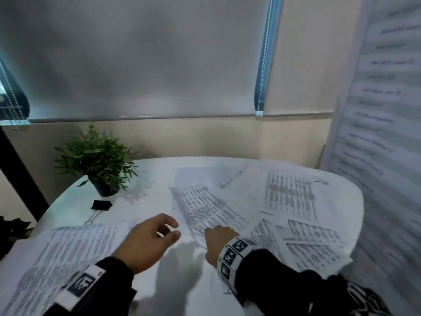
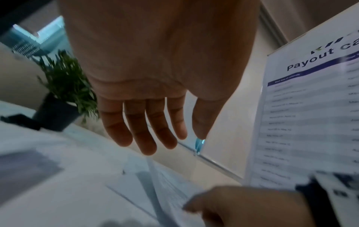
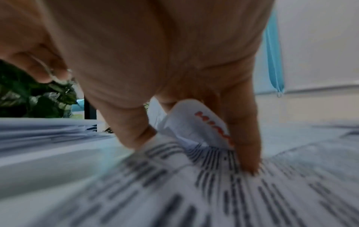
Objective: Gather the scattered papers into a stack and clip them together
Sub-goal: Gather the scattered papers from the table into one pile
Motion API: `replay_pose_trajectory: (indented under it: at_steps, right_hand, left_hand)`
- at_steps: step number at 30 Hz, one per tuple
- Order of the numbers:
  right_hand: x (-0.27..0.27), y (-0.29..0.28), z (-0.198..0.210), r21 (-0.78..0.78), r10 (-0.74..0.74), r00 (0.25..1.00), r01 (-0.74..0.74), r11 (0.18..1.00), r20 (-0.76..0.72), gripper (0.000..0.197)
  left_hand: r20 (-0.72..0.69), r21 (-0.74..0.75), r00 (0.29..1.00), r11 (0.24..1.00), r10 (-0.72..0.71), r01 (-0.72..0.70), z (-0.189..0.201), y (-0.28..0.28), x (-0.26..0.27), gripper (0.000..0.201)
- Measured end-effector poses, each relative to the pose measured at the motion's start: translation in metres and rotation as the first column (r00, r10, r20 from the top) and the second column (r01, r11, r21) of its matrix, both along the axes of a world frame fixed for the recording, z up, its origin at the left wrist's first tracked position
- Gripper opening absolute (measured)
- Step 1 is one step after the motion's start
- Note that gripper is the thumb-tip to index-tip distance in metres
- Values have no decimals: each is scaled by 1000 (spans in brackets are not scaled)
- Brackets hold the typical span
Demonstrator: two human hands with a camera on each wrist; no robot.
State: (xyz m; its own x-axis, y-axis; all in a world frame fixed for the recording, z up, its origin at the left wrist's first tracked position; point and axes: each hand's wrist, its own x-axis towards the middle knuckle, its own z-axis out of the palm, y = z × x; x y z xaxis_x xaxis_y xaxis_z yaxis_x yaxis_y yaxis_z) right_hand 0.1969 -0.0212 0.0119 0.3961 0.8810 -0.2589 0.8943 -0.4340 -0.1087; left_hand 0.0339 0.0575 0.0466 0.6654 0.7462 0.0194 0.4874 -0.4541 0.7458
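Note:
Printed sheets lie scattered on a round white table (image 1: 155, 174). One sheet (image 1: 68, 254) lies at the near left, and a slanted sheet (image 1: 205, 208) lies in the middle. Several overlapping sheets (image 1: 289, 195) are on the right. My right hand (image 1: 218, 233) presses its fingertips (image 3: 246, 161) on the near end of the middle sheet (image 3: 194, 192), which rucks up between the fingers. My left hand (image 1: 172, 229) hovers just left of it, fingers loosely bent and holding nothing (image 2: 147, 138). A black binder clip (image 1: 101, 204) lies near the plant.
A potted green plant (image 1: 98, 160) stands at the table's far left. A tall printed banner (image 1: 376, 110) stands close on the right. A wall with a lowered blind (image 1: 136, 65) is behind the table. Dark items (image 1: 11, 226) sit beyond the left edge.

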Motion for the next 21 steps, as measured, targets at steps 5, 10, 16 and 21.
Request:
replay_pose_trajectory:
  at_steps: [5,10,16,21]
  right_hand:
    - [20,-17,14,239,-39,989,73,968,-143,27]
    - [64,-55,28,621,204,978,-135,772,-41,28]
    - [101,-87,21,810,355,927,-115,575,-120,37]
    - [112,-88,11,935,377,900,81,345,-217,61]
  left_hand:
    - [54,87,997,995,-51,46,3,-14,22,8]
    - [417,349,908,915,42,-203,44,-13,27,6]
    - [57,-64,984,985,166,-163,9,0,32,73]
    - [181,-673,983,733,38,96,-21,-44,45,96]
